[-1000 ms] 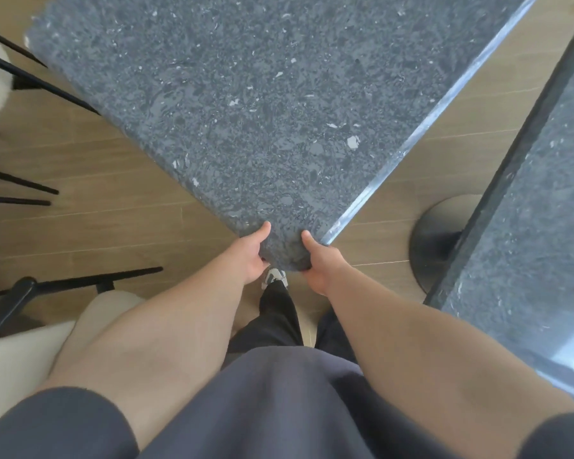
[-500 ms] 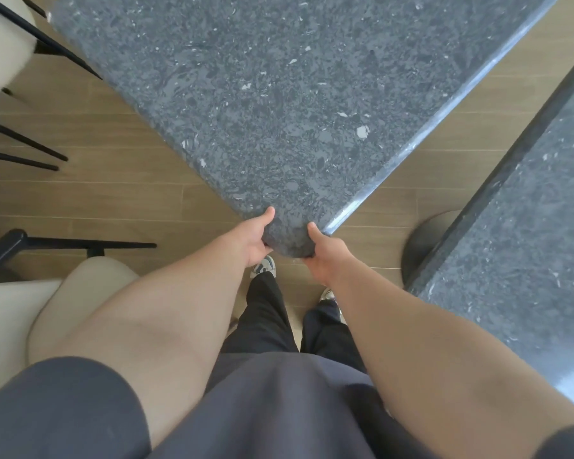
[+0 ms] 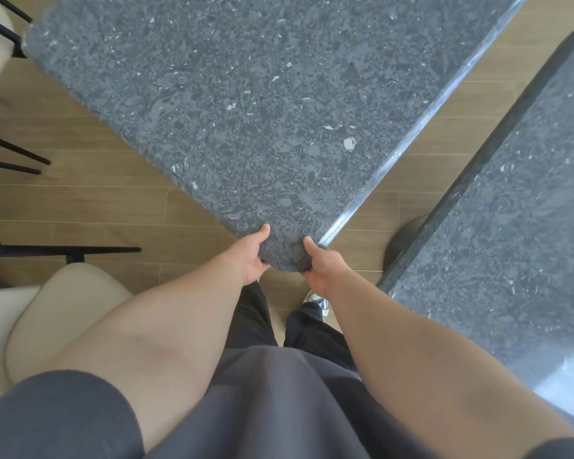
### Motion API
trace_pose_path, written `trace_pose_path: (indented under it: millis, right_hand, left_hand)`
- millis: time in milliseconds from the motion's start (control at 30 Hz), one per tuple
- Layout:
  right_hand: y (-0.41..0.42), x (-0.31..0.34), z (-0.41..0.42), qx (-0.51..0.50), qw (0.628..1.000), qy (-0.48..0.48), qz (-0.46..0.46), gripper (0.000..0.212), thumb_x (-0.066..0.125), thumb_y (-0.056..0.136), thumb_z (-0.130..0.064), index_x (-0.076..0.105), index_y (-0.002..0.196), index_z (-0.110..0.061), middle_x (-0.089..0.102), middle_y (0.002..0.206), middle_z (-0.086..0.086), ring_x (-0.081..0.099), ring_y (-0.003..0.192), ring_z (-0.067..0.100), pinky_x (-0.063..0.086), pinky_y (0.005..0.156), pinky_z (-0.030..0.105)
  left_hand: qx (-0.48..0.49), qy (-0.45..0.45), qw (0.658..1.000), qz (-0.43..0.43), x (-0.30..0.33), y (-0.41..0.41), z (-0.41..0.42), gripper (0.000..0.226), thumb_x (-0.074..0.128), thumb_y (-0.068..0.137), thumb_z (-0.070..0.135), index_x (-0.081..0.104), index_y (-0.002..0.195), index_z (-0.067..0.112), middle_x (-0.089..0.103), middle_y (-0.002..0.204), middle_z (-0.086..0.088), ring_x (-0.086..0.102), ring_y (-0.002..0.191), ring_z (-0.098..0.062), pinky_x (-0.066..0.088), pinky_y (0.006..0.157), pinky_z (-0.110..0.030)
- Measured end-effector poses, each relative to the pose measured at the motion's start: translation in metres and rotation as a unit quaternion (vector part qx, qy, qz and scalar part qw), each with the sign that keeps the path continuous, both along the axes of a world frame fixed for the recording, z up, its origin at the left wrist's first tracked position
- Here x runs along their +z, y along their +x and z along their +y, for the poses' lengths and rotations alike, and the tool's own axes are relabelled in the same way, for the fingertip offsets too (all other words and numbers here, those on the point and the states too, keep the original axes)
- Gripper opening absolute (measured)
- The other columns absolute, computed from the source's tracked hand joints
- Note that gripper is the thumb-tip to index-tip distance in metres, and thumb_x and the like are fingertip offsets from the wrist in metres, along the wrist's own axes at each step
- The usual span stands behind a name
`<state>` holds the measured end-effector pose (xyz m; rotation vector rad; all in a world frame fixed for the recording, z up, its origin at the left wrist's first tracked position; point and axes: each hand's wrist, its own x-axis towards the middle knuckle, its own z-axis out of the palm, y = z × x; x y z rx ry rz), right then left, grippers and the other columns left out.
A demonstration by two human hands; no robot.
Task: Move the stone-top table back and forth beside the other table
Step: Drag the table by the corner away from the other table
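1. Stone-top counter [image 3: 246, 104]: dark speckled slab, rigid and probably heavy, polished edge likely slick; it stands on the wood floor [image 3: 80, 200], apart from the second counter [image 3: 511, 243] at right.
2. Left hand [image 3: 251, 256] and right hand [image 3: 322, 268]: both grip the rounded near corner, thumbs on top, fingers apparently curled beneath, hidden.
3. Hold: the corner gives leverage for sliding.

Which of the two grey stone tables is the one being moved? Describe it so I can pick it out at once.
Start from the wooden floor: two speckled dark-grey tops stand on it with a strip of floor between them. The stone-top table fills the upper middle of the view, one rounded corner pointing at the person. Unlike the other table at the right edge, its corner is gripped by the left hand and right hand.
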<state>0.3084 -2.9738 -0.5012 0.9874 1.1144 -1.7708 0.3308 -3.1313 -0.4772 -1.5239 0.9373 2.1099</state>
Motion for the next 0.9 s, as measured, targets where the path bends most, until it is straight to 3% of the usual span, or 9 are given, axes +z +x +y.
trace_pose_path:
  millis: [167, 300, 633, 733, 833, 900]
  right_hand:
    - [-0.003, 0.000, 0.003, 0.013, 1.000, -0.003, 0.001, 0.045, 0.059, 0.101, -0.019, 0.049, 0.142, -0.004, 0.061, 0.137, 0.010, 0.060, 0.124, 0.031, 0.049, 0.106, 0.050]
    - [-0.005, -0.001, 0.006, 0.025, 1.000, -0.002, -0.006, 0.044, 0.061, 0.101, -0.020, 0.051, 0.140, -0.003, 0.062, 0.136, 0.011, 0.060, 0.124, 0.032, 0.049, 0.106, 0.051]
    - [-0.024, -0.006, 0.058, 0.040, 0.999, 0.014, -0.019, 0.039, 0.066, 0.097, -0.021, 0.058, 0.132, -0.004, 0.069, 0.122, 0.007, 0.068, 0.107, 0.026, 0.058, 0.092, 0.044]
    - [-0.032, -0.008, 0.079, 0.045, 0.998, 0.035, -0.022, 0.036, 0.070, 0.095, -0.023, 0.062, 0.124, -0.004, 0.072, 0.113, 0.006, 0.071, 0.100, 0.024, 0.060, 0.087, 0.042]
    - [-0.040, -0.010, 0.093, 0.050, 0.997, 0.051, -0.026, 0.034, 0.071, 0.093, -0.024, 0.063, 0.120, -0.004, 0.073, 0.114, 0.008, 0.071, 0.103, 0.027, 0.057, 0.095, 0.047]
    - [-0.045, -0.009, 0.101, 0.049, 0.997, 0.058, -0.032, 0.029, 0.072, 0.093, -0.022, 0.064, 0.115, -0.005, 0.073, 0.113, 0.009, 0.072, 0.101, 0.028, 0.059, 0.092, 0.047]
  left_hand:
    - [0.012, -0.011, 1.000, -0.010, -0.001, -0.001, 0.004, 0.015, 0.064, 0.100, 0.025, 0.061, 0.112, 0.016, 0.070, 0.114, -0.005, 0.066, 0.106, -0.022, 0.053, 0.100, -0.045]
    - [0.028, -0.022, 0.999, -0.018, -0.002, -0.004, 0.008, 0.031, 0.062, 0.101, 0.024, 0.059, 0.129, 0.012, 0.068, 0.127, -0.009, 0.063, 0.120, -0.028, 0.048, 0.108, -0.049]
    - [0.053, -0.014, 0.998, -0.026, -0.002, -0.013, 0.062, 0.035, 0.066, 0.098, 0.024, 0.061, 0.129, 0.009, 0.072, 0.120, -0.012, 0.068, 0.112, -0.031, 0.056, 0.091, -0.048]
    - [0.058, -0.007, 0.998, -0.029, -0.004, -0.018, 0.082, 0.033, 0.064, 0.099, 0.024, 0.062, 0.126, 0.007, 0.071, 0.123, -0.015, 0.069, 0.112, -0.034, 0.054, 0.098, -0.051]
    - [0.069, -0.009, 0.997, -0.031, -0.003, -0.024, 0.100, 0.028, 0.065, 0.098, 0.022, 0.063, 0.121, 0.007, 0.073, 0.118, -0.015, 0.071, 0.105, -0.035, 0.057, 0.091, -0.051]
    - [0.077, -0.008, 0.996, -0.031, -0.003, -0.028, 0.110, 0.027, 0.065, 0.098, 0.022, 0.061, 0.121, 0.008, 0.073, 0.117, -0.015, 0.071, 0.105, -0.035, 0.057, 0.090, -0.051]
